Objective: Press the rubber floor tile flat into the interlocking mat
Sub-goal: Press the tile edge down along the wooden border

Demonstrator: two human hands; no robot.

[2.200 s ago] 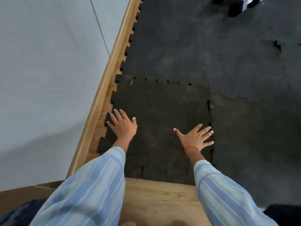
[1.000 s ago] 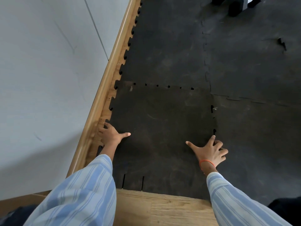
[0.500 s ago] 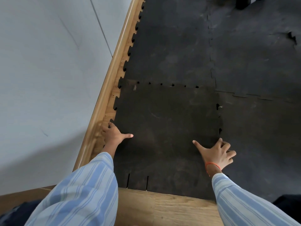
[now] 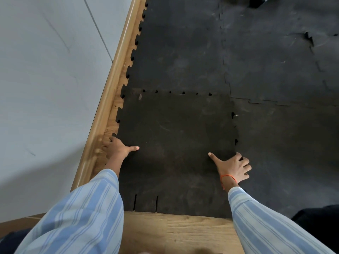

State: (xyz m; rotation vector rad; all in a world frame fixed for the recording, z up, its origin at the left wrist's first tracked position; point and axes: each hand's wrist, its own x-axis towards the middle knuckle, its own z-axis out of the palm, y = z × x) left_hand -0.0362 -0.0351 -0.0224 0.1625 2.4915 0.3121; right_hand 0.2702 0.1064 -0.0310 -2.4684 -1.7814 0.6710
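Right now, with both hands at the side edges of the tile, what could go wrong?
1. The left hand has its fingers between the rubber tile and the wooden baseboard; they might get pinched.
2. Small gaps show along the far seam and the right seam; those tabs may stay unlocked.
3. The right hand presses only near one edge, so the far corners may lift.

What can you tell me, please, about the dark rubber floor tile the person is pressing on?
The rubber floor tile is a dark brown-black, roughly square slab with a matte, scuffed surface and puzzle-tooth edges. It lies flat on the wooden floor, beside the baseboard. Small gaps show along its far and right seams with the surrounding mat; two slits mark its near edge. The left hand rests at its left edge, the right hand over its right seam.
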